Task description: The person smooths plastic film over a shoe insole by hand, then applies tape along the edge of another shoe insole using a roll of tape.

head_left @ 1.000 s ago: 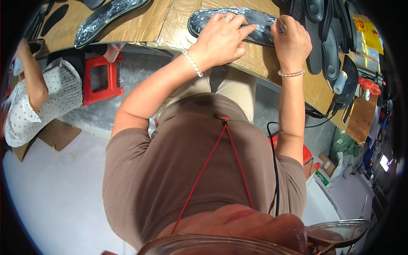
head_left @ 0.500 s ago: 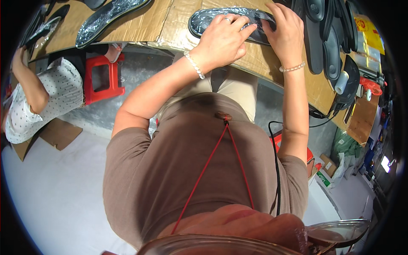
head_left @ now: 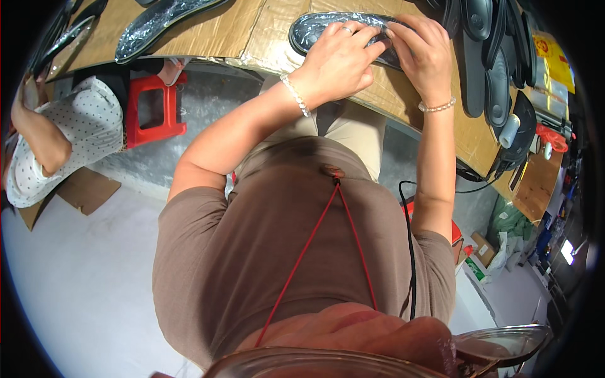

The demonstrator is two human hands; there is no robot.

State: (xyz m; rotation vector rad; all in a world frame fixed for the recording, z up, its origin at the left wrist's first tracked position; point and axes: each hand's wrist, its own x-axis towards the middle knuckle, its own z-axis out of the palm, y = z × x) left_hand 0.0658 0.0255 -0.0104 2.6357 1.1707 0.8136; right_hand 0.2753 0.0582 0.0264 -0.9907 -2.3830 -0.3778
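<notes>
A dark insole (head_left: 307,31) in shiny clear plastic film lies on the cardboard-covered table, before me. My left hand (head_left: 343,60) rests across its middle, fingers curled and closed on the film. From the right, my right hand (head_left: 423,57) pinches the film between thumb and fingers. The fingertips of both hands nearly meet over the insole. Its right end is partly hidden under my right hand. A second film-wrapped insole (head_left: 148,34) lies farther left.
Several bare black insoles (head_left: 474,75) are piled right of my hands. Beyond them sit a pale roll (head_left: 509,131), a black device (head_left: 520,126) with a cable and a yellow package (head_left: 554,60). A person in a dotted top (head_left: 69,135) sits left, near a red stool (head_left: 154,110).
My right hand's spread fingers have drawn together into a pinch and moved toward the left hand. The left hand has shifted slightly right. The wrapped insole appears slightly farther right.
</notes>
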